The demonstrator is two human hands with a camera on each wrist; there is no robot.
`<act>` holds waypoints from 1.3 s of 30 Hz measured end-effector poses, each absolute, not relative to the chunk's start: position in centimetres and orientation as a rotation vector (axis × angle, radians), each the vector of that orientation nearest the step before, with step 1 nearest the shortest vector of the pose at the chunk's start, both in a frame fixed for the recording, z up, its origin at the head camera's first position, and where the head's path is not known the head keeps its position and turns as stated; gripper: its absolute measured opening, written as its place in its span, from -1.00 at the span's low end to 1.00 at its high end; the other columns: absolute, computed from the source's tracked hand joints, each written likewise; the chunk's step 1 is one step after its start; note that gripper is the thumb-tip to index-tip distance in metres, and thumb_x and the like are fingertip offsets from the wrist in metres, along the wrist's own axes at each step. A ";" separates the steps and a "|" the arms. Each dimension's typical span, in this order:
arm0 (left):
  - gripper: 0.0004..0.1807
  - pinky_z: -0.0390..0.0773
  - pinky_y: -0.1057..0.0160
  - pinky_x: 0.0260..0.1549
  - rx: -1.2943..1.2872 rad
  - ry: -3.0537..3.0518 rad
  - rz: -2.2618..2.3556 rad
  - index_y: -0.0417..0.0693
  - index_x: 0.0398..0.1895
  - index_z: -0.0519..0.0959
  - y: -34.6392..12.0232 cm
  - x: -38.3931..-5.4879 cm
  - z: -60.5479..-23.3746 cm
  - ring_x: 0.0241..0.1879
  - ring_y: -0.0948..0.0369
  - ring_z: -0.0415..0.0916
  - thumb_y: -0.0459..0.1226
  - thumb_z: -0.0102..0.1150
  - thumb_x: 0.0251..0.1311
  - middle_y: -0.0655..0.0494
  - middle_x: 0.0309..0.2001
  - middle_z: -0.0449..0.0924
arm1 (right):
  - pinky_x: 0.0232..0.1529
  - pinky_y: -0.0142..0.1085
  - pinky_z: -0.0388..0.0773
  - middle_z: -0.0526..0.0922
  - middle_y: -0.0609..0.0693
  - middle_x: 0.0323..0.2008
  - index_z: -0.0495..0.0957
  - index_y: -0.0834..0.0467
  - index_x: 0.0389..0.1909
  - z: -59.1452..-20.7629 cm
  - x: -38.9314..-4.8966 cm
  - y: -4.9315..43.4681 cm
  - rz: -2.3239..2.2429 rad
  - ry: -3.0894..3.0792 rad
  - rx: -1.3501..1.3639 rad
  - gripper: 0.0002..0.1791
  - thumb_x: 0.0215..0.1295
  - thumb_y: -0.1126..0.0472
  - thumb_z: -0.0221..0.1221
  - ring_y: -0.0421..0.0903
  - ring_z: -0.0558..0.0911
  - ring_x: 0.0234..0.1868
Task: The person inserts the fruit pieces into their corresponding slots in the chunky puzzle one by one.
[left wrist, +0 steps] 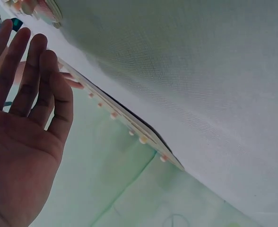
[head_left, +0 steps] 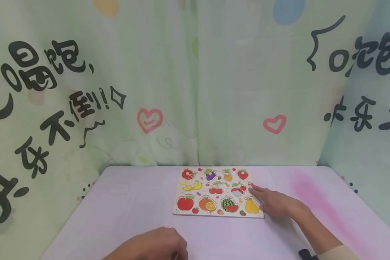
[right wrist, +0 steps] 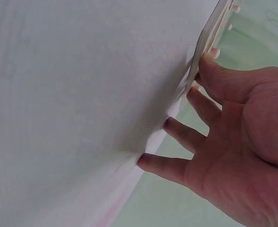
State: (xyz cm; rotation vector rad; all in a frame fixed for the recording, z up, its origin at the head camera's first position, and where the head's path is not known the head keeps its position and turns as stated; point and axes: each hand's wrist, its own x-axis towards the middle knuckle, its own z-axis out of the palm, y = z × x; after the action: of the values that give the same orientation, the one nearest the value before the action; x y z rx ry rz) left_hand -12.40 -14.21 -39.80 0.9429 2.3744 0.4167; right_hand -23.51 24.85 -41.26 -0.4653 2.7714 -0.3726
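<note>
A wooden fruit puzzle board (head_left: 186,213) lies flat on the table, its fruit pieces bearing small knobs. At its right edge my right hand (head_left: 277,202) touches it with spread, nearly straight fingers. In the right wrist view, the thumb (right wrist: 214,75) and index finger meet the board's edge (right wrist: 206,40), while other fingertips press the tablecloth. Nearer to me, left of the board's front edge, is my left hand (head_left: 160,243), partly cut off below. The left wrist view shows that hand (left wrist: 23,123) palm visible, fingers loosely extended, holding nothing.
A pale cloth with a pink patch (head_left: 318,195) covers the table (head_left: 130,206). Green printed curtains (head_left: 234,90) enclose its back and sides. A blurred pinkish thing (left wrist: 39,9) appears at the top left of the left wrist view.
</note>
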 end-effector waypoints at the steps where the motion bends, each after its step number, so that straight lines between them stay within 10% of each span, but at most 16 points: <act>1: -0.91 0.58 0.46 -0.37 0.969 2.367 0.415 0.27 -0.17 0.81 -14.3 -12.3 -39.8 -0.49 0.47 0.49 -0.13 0.38 0.34 0.52 -0.50 0.59 | 0.33 0.41 0.32 0.19 0.25 0.59 0.27 0.11 0.58 -41.3 -23.5 24.8 -0.375 2.770 -0.465 -0.25 0.39 0.20 0.27 0.46 0.27 0.50; 26: -0.88 0.58 0.41 -0.54 0.818 2.429 0.386 0.39 -0.38 0.77 -13.8 -9.9 -39.9 -0.65 0.41 0.50 0.07 0.40 0.27 0.53 -0.67 0.53 | 0.34 0.40 0.33 0.21 0.24 0.59 0.28 0.12 0.57 -41.3 -23.5 24.6 -0.374 2.782 -0.439 -0.25 0.39 0.21 0.27 0.44 0.22 0.53; 39: -0.95 0.56 0.51 -0.35 0.991 2.440 0.331 0.22 -0.26 0.83 -13.6 -13.1 -39.2 -0.49 0.48 0.49 -0.16 0.48 0.23 0.51 -0.52 0.59 | 0.36 0.40 0.30 0.20 0.22 0.60 0.28 0.12 0.58 -41.3 -23.4 24.6 -0.379 2.781 -0.433 -0.24 0.39 0.20 0.28 0.44 0.20 0.54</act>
State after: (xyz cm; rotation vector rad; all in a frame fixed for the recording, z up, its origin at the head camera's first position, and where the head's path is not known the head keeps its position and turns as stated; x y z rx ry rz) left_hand -13.11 -13.65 -39.20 0.9912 2.4404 0.3314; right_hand -23.36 24.61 -41.28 -0.4332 2.7806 -0.3787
